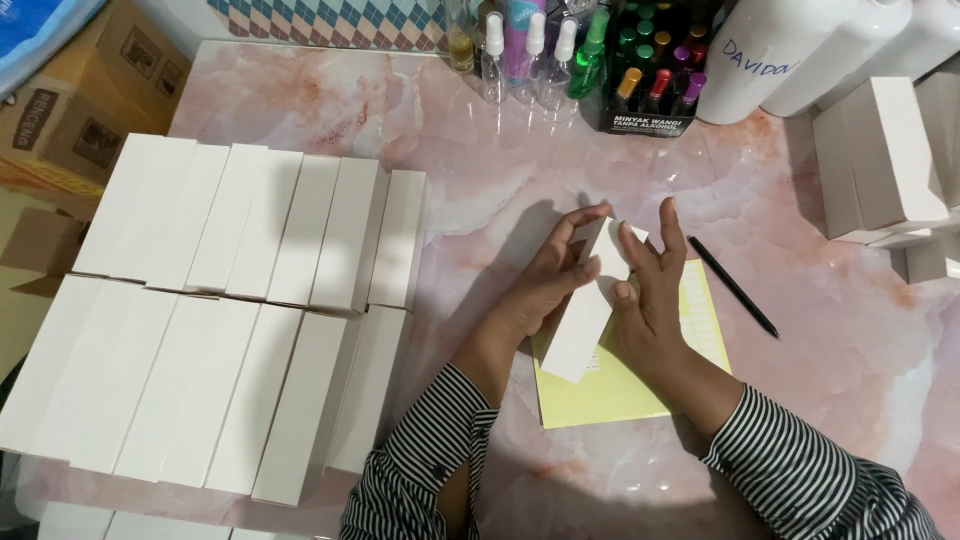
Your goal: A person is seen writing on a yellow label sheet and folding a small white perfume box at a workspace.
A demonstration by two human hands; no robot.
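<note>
Got a long white box (583,312) in both hands right now, held tilted over the yellow sheet (610,392) in the middle of the pink marble counter (480,160). My left hand (548,280) has its grip closed around the box's left side, thumb up near the top end and fingers curled under. My right hand (650,290) is on the other side with the fingers spread and mostly straight, more pressing against the box's edge than wrapping it, so that grip is loose and apart. The top end of the box pokes out between my fingertips, and the bottom end hangs just above the sheet. A black pen (733,287) lies on the counter just right of the sheet, not touching my hand. Off to my left there are two rows of the same white boxes (230,310) laid flat side by side, well apart from what I'm holding. At the back of the counter are some small spray bottles (528,55), a black rack of coloured bottles (655,75) and big white bottles (790,50), plus more white cartons (880,160) stacked on the right.
</note>
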